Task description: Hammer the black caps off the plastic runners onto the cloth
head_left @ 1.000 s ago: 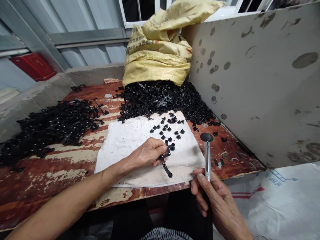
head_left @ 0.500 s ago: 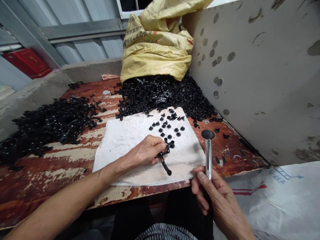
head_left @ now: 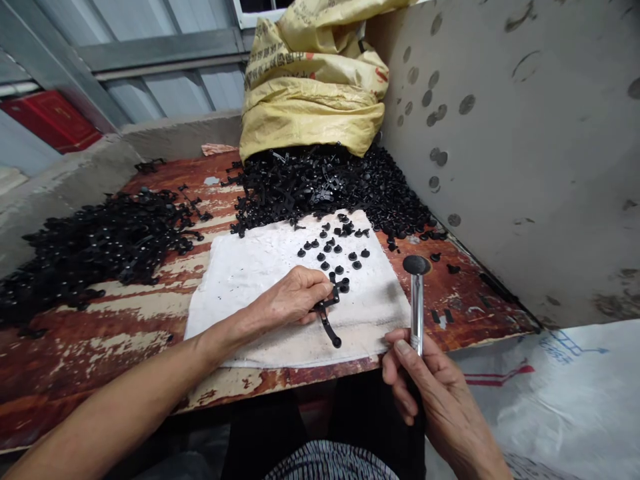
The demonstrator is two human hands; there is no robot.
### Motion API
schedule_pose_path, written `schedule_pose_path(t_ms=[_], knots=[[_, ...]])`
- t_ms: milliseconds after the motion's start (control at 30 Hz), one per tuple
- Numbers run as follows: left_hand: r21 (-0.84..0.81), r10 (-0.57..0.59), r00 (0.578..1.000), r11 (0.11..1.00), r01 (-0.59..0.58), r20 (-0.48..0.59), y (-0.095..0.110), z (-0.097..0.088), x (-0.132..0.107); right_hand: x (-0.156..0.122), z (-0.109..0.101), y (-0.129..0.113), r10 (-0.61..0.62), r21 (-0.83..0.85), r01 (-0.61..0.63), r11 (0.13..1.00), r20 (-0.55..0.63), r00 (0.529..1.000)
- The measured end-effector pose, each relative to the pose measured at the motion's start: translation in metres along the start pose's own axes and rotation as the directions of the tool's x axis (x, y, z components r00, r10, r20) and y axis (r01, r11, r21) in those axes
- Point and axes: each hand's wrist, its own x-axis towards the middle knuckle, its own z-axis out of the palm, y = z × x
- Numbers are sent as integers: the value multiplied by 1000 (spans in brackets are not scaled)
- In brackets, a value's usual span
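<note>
1. The left hand (head_left: 295, 300) is curled down on the cloth, fingers clamped on a black plastic runner (head_left: 327, 322) – one moulded arm sticks out below the fingertips, and its end rests on the cloth.
2. The right hand (head_left: 430, 390) is closed around a chrome-shafted tool (head_left: 417, 313), held upright with its black domed head (head_left: 416, 265) up, just beside the cloth's near right corner.
3. Under the left hand lies a white cloth (head_left: 250, 313), with small black plastic fasteners (head_left: 330, 250) scattered in loose rows just above the fingers.
4. Pinning the runner low against the cloth looks like the steady way to hold it – a firm grip near the moulded piece limits twisting.
5. Beyond the cloth, a heap of black plastic sprues (head_left: 320, 187) spills from a yellow woven sack (head_left: 310, 113); a second heap of black sprues (head_left: 100, 257) lies left, on a worn red-painted surface (head_left: 90, 347).
</note>
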Motion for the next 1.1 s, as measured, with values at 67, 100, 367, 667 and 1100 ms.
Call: schedule_pose_path(t_ms=[67,100,367,667,1100], knots=[[-10,-6,1000,1000,6,2,-1,-1,0,0,-1,2,-6,8,6,1000,-5,1000],[-17,-5,1000,1000,5,3,-1,-1,0,0,-2,4,-9,11,9,1000,-6,1000],[-41,-22,1000,999,22,-11,5,1,-2,-1,-5,8,-22,26,22,999,5,1000],[-20,-34,999,999,34,-13,8,1,-1,0,-3,2,-15,15,15,1000,21,1000],[71,10,1000,997,-9,-11,-1,-2,2,-2,-8,-6,4,-105,2,994,62,998]])
